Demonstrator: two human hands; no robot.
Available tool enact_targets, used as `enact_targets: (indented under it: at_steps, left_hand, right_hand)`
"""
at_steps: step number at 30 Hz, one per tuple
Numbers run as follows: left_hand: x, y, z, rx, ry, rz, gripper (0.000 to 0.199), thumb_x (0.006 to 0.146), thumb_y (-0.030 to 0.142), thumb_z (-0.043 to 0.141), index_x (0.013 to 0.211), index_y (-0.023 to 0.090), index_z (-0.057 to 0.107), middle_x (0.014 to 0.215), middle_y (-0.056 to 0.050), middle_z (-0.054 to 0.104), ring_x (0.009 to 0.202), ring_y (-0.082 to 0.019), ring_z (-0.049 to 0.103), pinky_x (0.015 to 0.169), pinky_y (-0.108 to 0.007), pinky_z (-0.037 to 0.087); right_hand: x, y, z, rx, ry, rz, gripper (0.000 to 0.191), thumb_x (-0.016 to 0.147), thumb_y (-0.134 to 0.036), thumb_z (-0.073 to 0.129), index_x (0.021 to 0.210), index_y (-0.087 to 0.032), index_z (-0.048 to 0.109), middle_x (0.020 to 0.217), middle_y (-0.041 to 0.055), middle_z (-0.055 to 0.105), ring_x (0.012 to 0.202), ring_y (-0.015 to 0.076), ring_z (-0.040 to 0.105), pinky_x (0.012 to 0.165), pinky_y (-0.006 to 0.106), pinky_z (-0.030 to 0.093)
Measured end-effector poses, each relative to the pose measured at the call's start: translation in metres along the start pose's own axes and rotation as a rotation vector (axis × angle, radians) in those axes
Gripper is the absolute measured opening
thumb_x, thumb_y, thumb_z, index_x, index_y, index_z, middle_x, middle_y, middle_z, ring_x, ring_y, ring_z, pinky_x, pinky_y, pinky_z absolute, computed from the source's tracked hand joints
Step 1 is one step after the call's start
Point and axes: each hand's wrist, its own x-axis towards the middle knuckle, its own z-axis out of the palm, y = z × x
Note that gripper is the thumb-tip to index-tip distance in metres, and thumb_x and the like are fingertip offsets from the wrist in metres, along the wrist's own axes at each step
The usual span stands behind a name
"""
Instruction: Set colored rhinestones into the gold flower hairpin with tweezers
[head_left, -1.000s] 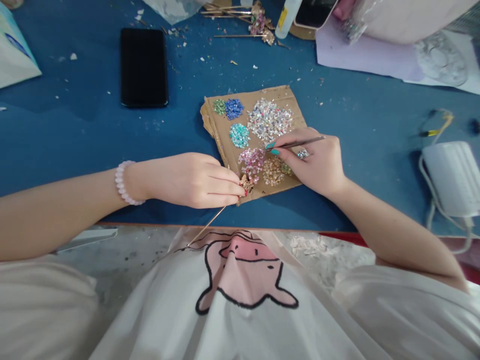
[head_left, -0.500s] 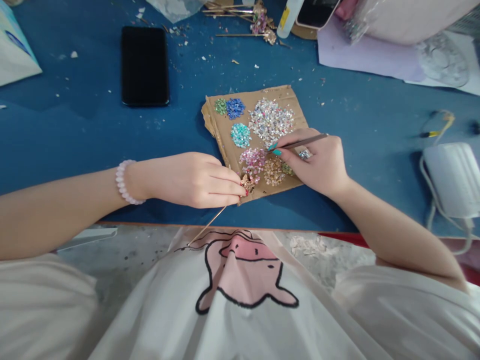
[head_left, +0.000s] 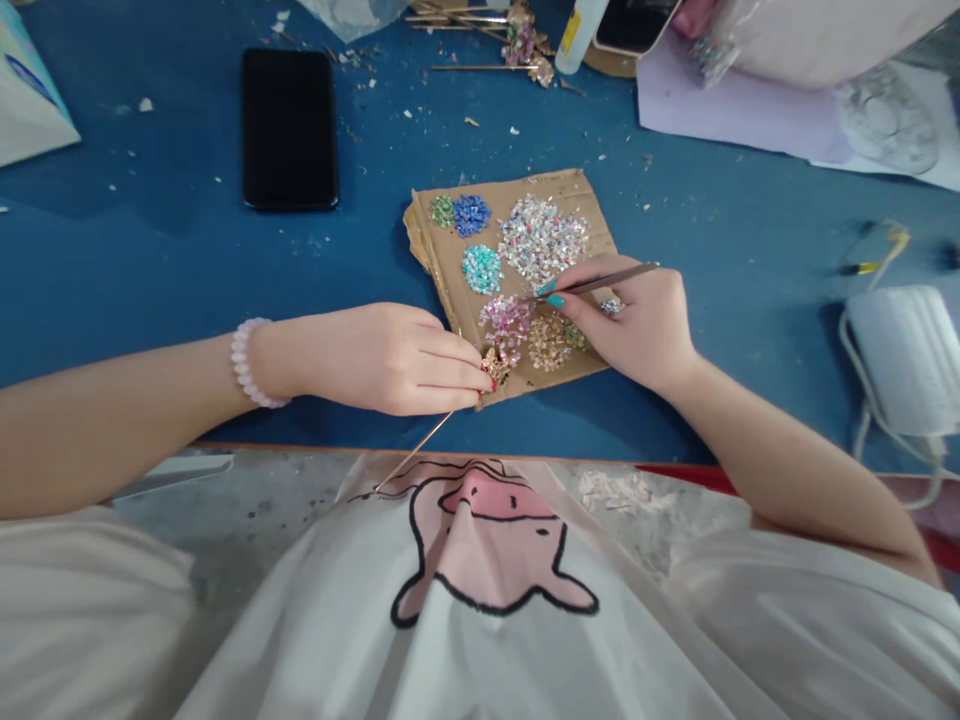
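My left hand point(head_left: 390, 362), wearing a pale bead bracelet, pinches a gold hair stick point(head_left: 421, 446) near its flower-shaped head point(head_left: 495, 366). The head is over the near left corner of a cardboard piece point(head_left: 517, 394), and the stick slants down toward my lap. In my right hand point(head_left: 637, 320) is a pair of dark tweezers point(head_left: 611, 279), with the tips at the edge of the pink rhinestones point(head_left: 505, 320). Whether a stone is between the tips is too small to tell. Around them lie clear rhinestones point(head_left: 541, 240), turquoise ones point(head_left: 481, 269) and amber ones point(head_left: 550, 343).
Blue stones point(head_left: 472, 215) and green stones point(head_left: 442, 211) lie on the cardboard's far left. A black phone point(head_left: 290, 130) rests left of it. Several gold hair sticks point(head_left: 480, 68) are at the back. A white adapter point(head_left: 904, 360) with cable sits right.
The tweezers have shifted very slightly, their tips a little further left toward the pink stones. My left hand and the hair stick stay in place.
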Motion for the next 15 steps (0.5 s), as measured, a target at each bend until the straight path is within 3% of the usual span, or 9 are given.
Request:
enact_targets:
  at_steps: [6, 15]
  left_hand:
    - [-0.0001, 0.0000, -0.0007, -0.061, -0.015, -0.032, 0.034, 0.106, 0.007, 0.057, 0.114, 0.025, 0.085, 0.132, -0.005, 0.083, 0.126, -0.021, 0.079, 0.087, -0.028, 0.062]
    - [-0.0002, -0.0007, -0.0008, -0.124, -0.045, -0.080, 0.034, 0.105, 0.008, 0.060, 0.115, 0.028, 0.086, 0.133, -0.005, 0.083, 0.128, -0.020, 0.078, 0.087, -0.028, 0.062]
  right_hand:
    - [0.0008, 0.0021, 0.0026, 0.008, 0.015, -0.026, 0.010, 0.096, -0.024, 0.075, 0.101, -0.031, 0.080, 0.100, 0.0006, 0.086, 0.093, 0.0264, 0.084, 0.086, 0.041, 0.067]
    - [0.0017, -0.0018, 0.0008, 0.002, -0.020, 0.004, 0.007, 0.100, -0.030, 0.072, 0.098, -0.032, 0.079, 0.099, 0.0002, 0.086, 0.093, 0.0256, 0.083, 0.085, 0.041, 0.068]
